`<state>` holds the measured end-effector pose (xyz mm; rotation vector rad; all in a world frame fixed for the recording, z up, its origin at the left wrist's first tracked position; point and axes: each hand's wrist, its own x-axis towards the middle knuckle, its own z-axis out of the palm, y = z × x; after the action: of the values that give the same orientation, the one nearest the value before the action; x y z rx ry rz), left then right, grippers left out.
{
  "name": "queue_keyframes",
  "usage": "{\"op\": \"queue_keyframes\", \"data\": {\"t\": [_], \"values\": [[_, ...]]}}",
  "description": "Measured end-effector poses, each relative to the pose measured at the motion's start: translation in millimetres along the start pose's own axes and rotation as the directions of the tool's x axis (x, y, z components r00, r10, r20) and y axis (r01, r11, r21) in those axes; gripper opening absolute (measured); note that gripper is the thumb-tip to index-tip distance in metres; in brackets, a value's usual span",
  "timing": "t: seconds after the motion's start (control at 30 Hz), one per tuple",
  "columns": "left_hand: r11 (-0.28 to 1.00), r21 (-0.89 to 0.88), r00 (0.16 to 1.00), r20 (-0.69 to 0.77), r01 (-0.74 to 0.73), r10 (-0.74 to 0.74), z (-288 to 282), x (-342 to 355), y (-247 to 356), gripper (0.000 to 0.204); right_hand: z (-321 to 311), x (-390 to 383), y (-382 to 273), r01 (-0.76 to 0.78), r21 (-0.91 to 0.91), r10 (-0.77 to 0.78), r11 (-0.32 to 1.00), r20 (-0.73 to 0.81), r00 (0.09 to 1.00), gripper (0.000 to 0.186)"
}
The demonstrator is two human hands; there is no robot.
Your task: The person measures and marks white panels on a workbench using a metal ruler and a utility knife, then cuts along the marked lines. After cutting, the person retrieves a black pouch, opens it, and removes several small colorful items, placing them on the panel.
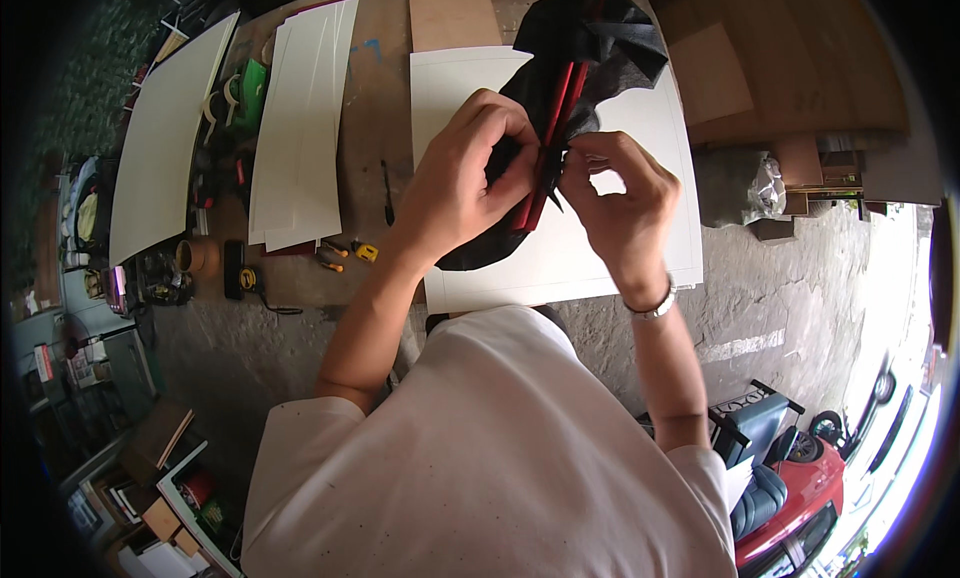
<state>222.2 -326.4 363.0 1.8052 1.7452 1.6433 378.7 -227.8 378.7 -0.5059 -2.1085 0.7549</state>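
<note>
At upper centre of the frame, a crumpled black sheet of thin, cloth-like material (620,53) with slim glossy red strips (567,93) is pinched by the left hand (470,168) and right hand (630,193). It looks light and limp; the strips, probably stiffer and slicker, seem a surer hold than loose folds.

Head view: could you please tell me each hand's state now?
Left hand: closed, pinching black material beside red strips.
Right hand: closed at the material; what it pinches is unclear.
</note>
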Motion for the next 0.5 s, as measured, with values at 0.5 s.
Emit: {"op": "queue_keyframes", "data": {"t": [0.5], "values": [[0.991,-0.129,0.998,0.052,0.046,-0.039,3.4,-1.8,-3.1,0.008,-21.3,4.9,-0.2,0.014,0.063,-0.025,0.998,0.171,0.985,0.019]]}}
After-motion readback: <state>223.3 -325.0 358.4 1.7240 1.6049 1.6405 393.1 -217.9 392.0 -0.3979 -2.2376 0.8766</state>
